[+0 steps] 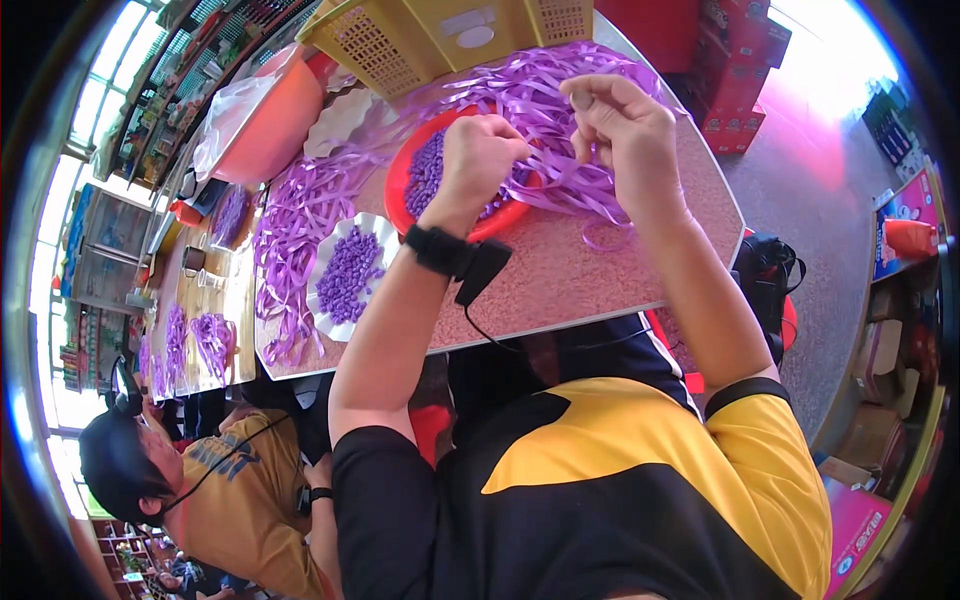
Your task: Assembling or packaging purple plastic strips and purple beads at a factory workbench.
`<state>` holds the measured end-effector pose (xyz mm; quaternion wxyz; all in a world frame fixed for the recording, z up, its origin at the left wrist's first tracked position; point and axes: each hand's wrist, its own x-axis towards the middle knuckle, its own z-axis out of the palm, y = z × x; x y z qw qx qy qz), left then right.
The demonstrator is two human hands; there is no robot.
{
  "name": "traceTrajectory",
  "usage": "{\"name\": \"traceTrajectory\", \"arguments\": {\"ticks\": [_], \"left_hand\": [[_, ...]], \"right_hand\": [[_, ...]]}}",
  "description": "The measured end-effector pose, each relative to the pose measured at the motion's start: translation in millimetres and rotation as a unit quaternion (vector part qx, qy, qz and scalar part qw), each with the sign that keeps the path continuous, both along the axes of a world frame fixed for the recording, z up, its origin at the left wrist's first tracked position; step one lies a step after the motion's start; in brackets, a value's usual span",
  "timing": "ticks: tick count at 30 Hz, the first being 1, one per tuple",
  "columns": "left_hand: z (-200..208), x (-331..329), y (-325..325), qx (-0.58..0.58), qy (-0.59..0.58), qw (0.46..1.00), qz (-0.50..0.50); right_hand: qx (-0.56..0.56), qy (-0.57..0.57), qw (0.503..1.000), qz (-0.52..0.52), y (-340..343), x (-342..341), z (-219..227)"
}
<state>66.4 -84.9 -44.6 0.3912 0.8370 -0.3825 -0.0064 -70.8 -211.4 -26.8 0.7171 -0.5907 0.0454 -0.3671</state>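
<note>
My left hand (478, 160) is over the red bowl (403, 208) of small purple beads (424, 172), its fingertips pinched together at a strand of purple ribbon by the bowl's far right side. The beads are partly hidden under that hand. To the right, my right hand (632, 135) is raised above a heap of purple ribbons (560, 110), its fingers loosely curled with gaps between them. Nothing shows clearly in its grasp. Left of my left forearm, a white fluted dish (325, 258) holds more purple beads.
A yellow plastic basket (400, 50) stands at the table's far edge. Beside it is a large orange tub (265, 125) lined with clear plastic. More ribbons (290, 230) cover the table's left side. A co-worker (225, 490) sits at lower left. Red cartons (735, 75) are stacked at far right.
</note>
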Motion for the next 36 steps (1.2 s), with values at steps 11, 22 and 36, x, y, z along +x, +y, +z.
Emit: {"name": "traceTrajectory", "arguments": {"ticks": [11,22,36], "left_hand": [[-23,16,-6,0.097,-0.256,0.959,0.066],[25,-68,45,-0.162,0.213,0.963,-0.040],[8,-131,165,-0.175,0.357,0.918,0.007]], "right_hand": [[0.020,-0.018,0.992,0.125,-3,15,-14],[-0.084,0.046,0.954,0.284,-11,9,-20],[-0.006,0.060,0.943,0.328,-20,22,-35]]}}
